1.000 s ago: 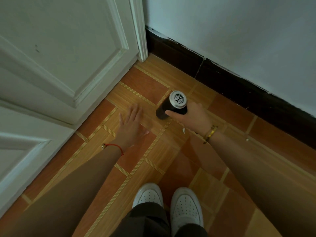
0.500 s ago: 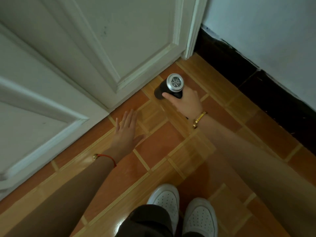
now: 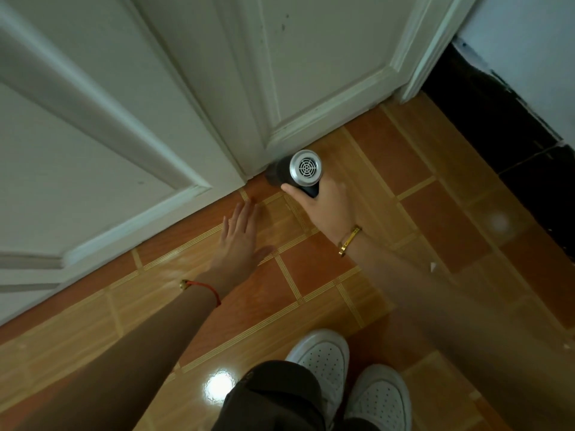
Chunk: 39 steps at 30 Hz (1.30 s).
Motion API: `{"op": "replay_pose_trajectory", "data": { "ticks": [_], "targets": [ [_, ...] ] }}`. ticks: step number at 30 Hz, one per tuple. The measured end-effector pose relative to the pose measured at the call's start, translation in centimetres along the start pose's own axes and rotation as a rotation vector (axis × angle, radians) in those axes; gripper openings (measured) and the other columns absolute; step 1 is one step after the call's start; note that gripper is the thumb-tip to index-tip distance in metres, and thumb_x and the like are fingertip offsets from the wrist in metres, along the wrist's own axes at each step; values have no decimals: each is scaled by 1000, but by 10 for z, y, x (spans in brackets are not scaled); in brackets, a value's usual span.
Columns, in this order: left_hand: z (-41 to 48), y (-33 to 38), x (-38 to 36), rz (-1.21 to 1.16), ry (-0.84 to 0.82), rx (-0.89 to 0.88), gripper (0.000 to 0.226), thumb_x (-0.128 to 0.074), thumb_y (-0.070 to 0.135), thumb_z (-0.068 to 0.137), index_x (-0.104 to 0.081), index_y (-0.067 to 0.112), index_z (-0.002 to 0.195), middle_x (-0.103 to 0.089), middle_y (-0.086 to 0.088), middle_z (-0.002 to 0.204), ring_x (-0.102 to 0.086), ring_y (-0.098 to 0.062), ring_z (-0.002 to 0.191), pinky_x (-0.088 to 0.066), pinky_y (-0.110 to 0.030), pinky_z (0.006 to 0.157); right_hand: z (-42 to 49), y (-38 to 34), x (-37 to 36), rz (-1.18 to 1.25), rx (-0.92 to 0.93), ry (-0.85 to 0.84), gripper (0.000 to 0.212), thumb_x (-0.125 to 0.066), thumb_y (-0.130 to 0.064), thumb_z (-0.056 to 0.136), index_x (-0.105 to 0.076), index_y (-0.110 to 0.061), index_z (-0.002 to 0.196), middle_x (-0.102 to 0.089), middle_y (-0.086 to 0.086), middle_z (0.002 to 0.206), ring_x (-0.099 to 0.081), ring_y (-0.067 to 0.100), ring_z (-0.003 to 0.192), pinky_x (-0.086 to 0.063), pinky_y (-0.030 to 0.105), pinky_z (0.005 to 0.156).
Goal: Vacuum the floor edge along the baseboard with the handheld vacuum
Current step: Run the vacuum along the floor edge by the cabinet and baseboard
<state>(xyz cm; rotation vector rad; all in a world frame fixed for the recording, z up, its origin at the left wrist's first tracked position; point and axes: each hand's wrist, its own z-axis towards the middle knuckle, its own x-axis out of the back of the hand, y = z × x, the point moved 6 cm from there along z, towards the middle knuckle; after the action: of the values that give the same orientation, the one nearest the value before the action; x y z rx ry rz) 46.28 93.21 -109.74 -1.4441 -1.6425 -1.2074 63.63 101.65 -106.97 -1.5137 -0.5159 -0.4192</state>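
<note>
The handheld vacuum (image 3: 295, 172) is a short black cylinder with a round silver grille facing up at me. My right hand (image 3: 328, 203) grips its body, and its nose points down at the floor right where the white door (image 3: 311, 73) meets the tiles. My left hand (image 3: 241, 241) hovers flat over the floor with fingers spread, a little left of and nearer than the vacuum, holding nothing. The black baseboard (image 3: 497, 119) runs along the wall at the right, well away from the vacuum.
A second white door panel (image 3: 93, 135) fills the left side. The floor (image 3: 435, 213) is glossy orange-brown tile with a bright light reflection. My white shoes (image 3: 323, 362) stand at the bottom centre. A small white scrap (image 3: 432, 266) lies near my right forearm.
My right hand has carried the vacuum left, from near the black baseboard to the foot of the white door. My left hand moved along with it, staying flat and spread.
</note>
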Motion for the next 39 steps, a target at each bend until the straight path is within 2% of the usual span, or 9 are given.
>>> {"op": "replay_pose_trajectory", "data": {
  "ticks": [3,7,9,15,18,20,25,32,39],
  "targets": [
    [-3,-3,1,-6,-2,16,94,-52,52,94,4,12,157,10,-6,166,13,-25,152,-2,-50,124,0,-2,2,-25,-1,6,55,-68,-61,78,-65,-14,107,-71,-4,92,-66,10,79,-54,24,63],
    [-11,-9,0,-24,-9,33,93,-52,50,94,6,12,157,12,-7,165,13,-25,152,-3,-50,124,7,0,21,-27,-35,121,57,-70,-57,78,-63,-13,113,-66,-10,92,-63,5,78,-42,6,53],
    [-17,-13,-4,-33,-18,54,93,-51,49,95,8,12,157,13,-6,165,14,-25,152,-4,-50,124,8,0,21,-35,-42,122,57,-70,-57,78,-64,-12,112,-67,-9,93,-63,6,79,-41,5,53],
    [-33,-31,-13,-68,-19,118,93,-52,47,95,8,10,156,14,-7,165,16,-24,151,0,-48,124,-11,-18,-11,-43,21,18,60,-68,-60,78,-62,-13,115,-69,-8,96,-62,3,78,-44,5,56],
    [-40,-39,-13,-81,-3,140,94,-53,47,94,8,10,156,13,-7,165,14,-25,151,0,-48,124,-24,-27,-31,-27,40,-17,62,-67,-61,79,-60,-14,118,-71,-7,96,-64,6,79,-55,22,62],
    [-45,-45,-13,-90,7,161,94,-53,47,94,7,10,156,12,-7,165,13,-26,152,-1,-48,124,-30,-30,-36,-20,33,1,62,-66,-61,79,-60,-14,118,-71,-6,97,-65,7,81,-57,25,64],
    [-60,-57,-18,-93,9,194,92,-50,50,95,6,9,156,11,-8,165,11,-28,152,-1,-48,124,-44,-32,-41,-21,56,25,59,-68,-59,79,-62,-11,113,-71,-5,95,-62,4,77,-51,17,59],
    [-70,-63,-16,-96,20,213,90,-51,48,96,2,7,157,5,-11,166,8,-30,152,-3,-50,123,-75,-51,-74,-36,128,-148,56,-68,-61,78,-64,-13,107,-70,-6,85,-58,1,67,-36,7,50],
    [-73,-54,-16,-67,-18,208,90,-49,48,97,6,7,156,8,-13,165,8,-31,152,-4,-51,123,-74,-60,-83,10,164,-215,61,-69,-58,78,-59,-15,120,-72,-4,103,-67,10,88,-50,15,65]
  ]
}}
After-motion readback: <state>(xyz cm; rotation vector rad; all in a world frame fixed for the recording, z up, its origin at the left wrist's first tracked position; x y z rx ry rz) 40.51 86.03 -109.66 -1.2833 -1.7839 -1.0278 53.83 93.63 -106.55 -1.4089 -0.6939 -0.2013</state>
